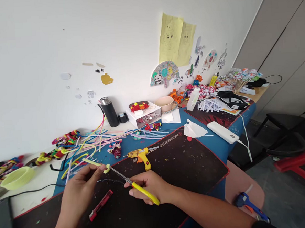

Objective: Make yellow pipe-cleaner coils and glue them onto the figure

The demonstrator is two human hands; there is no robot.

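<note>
My left hand [82,187] pinches a pale yellow-green fuzzy stem [92,162], whose right end is curled into a small loop [107,168]. In my right hand [150,188] is a yellow-handled tool [144,193] with slim metal jaws, their tip touching or right beside the loop. Both hands are over the black mat. A yellow glue gun [142,157] lies just beyond my right hand. Below the hands rests a red cutter [101,205].
Fuzzy stems [92,141] and small figures [115,149] lie behind the hands. Farther back are a black thermos [109,112], a white box [144,116] and a round bowl [164,103]. A white power bank [223,132] with a cable sits at right.
</note>
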